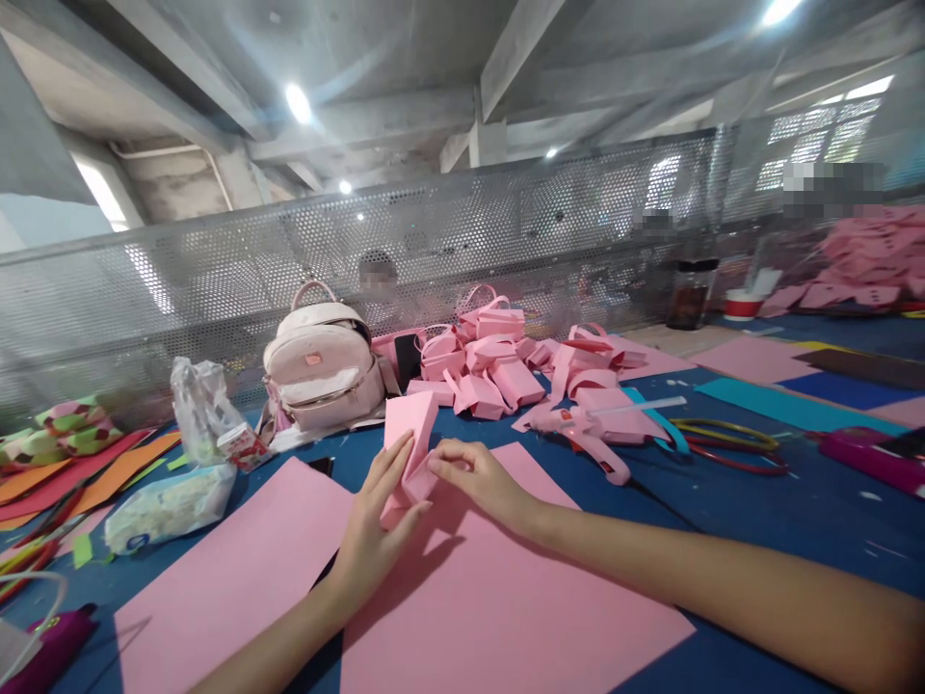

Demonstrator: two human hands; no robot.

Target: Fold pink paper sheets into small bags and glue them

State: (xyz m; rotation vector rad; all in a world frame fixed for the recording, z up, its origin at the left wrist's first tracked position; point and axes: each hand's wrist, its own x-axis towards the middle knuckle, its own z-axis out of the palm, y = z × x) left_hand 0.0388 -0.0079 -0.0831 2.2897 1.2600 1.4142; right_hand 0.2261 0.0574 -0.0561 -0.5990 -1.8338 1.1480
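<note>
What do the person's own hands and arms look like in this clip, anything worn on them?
Both are bare: the left hand and right hand show no gloves, rings or watch, and both forearms are uncovered, with no sleeve reaching into view. Nails look short and unpainted.

Plenty of open pink sheet [506, 598] up front, but hemmed in by backpack [323, 371] and pink box pile [498, 371] behind, plastic bags [180, 482] left.

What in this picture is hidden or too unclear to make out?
Head view only:
- Folded pink piece: its lower part sits behind the left hand and right hand.
- Person behind the mesh fence: blurred and screened.
- Dark jar: contents too far to tell.
- Purple object: cut off by the left edge.
</note>
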